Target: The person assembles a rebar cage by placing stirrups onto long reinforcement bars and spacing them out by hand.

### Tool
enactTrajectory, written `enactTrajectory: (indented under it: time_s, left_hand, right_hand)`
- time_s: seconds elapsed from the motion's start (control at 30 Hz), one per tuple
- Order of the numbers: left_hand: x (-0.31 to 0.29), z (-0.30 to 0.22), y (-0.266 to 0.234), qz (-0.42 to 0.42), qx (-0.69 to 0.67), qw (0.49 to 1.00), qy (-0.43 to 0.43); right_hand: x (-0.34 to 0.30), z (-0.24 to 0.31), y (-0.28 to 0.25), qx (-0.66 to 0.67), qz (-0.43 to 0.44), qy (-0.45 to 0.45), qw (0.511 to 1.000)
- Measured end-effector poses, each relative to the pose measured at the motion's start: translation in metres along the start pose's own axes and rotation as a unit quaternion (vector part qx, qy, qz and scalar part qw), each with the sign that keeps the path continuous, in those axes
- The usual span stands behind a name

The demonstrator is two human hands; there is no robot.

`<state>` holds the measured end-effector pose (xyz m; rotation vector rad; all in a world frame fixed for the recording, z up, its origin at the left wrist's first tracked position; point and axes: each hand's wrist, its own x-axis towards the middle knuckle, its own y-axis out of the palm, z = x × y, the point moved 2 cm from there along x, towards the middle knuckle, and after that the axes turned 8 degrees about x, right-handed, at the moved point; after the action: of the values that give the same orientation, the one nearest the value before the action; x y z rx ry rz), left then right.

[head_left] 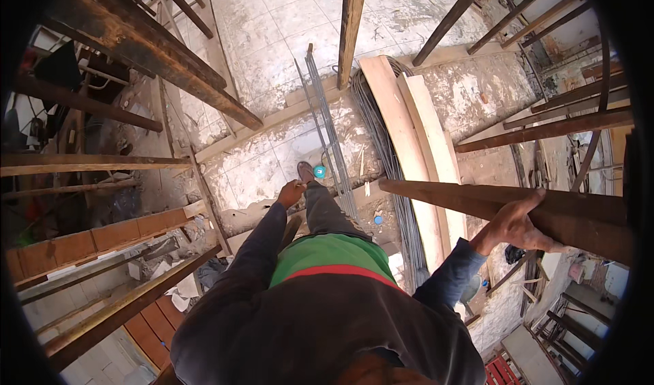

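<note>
Dusty, stained tiles are covering much of the floor (262,17), and slanting timber props (352,27) are crowding the room on every side. From where I'm standing, the person is leaning over their own feet, the right hand (519,227) lying across a dark timber post (463,200). That post is rising past the person's right side, its narrow end showing in front of the dark bent rods (373,116); whether it is bearing on them or on the floor, I cannot tell. Thumb and fingers are spreading apart over the wood, and I cannot make out whether that grip is clamping or only steadying. The left hand (291,193) is hanging near the raised knee, well apart from the post; its fingers are looking close together, but I cannot tell if they are holding anything.

To my eye, good handling here is keeping the palm flat and the push light, since leaning hard could shift the post. Careful footing matters too: one shoe (306,170) is resting just beside a teal round piece (319,171), with straight thin rods (330,126) running close by. Pale planks (402,133) are lying beside the dark rods, and orange-brown blocks (102,238) are lining the left.
</note>
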<state>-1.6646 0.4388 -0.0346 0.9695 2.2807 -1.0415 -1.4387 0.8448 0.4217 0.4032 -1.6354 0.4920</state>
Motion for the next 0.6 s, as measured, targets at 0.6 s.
enactTrajectory:
  time_s: [0.6]
  left_hand:
    - [0.154, -0.477, -0.301, -0.134, -0.018, 0.892, 0.431]
  right_hand:
    - [-0.023, -0.006, 0.013, -0.129, -0.053, 0.320, 0.937]
